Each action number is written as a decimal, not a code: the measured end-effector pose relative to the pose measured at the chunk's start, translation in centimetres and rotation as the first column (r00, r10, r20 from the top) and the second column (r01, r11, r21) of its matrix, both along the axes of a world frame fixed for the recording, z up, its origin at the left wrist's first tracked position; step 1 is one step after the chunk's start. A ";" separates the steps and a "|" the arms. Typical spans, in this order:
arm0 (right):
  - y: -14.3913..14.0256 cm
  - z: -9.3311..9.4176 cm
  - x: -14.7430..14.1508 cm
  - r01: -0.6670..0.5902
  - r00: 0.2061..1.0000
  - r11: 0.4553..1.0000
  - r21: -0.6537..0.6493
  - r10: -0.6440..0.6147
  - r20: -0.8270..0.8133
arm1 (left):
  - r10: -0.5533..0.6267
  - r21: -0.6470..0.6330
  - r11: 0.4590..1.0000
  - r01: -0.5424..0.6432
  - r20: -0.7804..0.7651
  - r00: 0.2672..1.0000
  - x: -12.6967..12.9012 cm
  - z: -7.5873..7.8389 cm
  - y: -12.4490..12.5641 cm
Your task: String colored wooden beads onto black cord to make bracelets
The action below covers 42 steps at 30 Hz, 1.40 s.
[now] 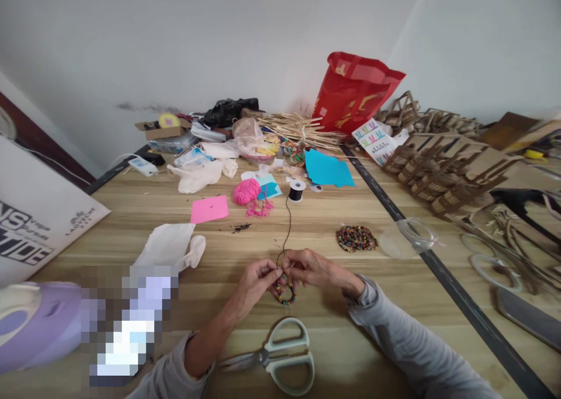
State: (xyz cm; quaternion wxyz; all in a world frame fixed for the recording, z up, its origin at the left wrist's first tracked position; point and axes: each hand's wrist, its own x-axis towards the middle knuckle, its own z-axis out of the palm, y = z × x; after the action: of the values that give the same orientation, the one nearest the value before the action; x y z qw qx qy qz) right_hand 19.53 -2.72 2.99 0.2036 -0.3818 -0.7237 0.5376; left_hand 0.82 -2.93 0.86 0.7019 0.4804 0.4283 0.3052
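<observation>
A small loop of multicoloured beads, a beaded bracelet (287,297), hangs below my fingers near the middle of the table. My left hand (258,281) pinches it from the left. From the other side, my right hand (309,266) has its fingertips closed at the top of the loop, where a black cord (289,224) comes in. That cord runs back to a white spool of black cord (297,191). The exact grip of the fingertips is partly hidden. Scissors with pale handles (272,355) lie close in front of my hands, blades pointing left.
Right of my hands lies a pile of bead strands (356,238). Beyond are a pink yarn ball (246,192), pink paper (209,209) and blue card (328,168). Woven baskets (433,183) stand at right, a red bag (355,92) at the back. White paper (164,247) lies left.
</observation>
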 end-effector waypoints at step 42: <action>-0.8 1.5 -0.2 -0.008 0.980 0.941 0.338 -0.059 0.189 | -0.097 0.016 0.995 0.097 -0.014 0.995 -0.2 0.7 -0.4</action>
State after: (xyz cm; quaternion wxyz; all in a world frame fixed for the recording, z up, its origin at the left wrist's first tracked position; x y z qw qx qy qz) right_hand 19.36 -3.56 4.48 0.2006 -0.4019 -0.8164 0.3629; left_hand 0.60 -3.34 1.52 0.7092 0.5083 0.4064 0.2712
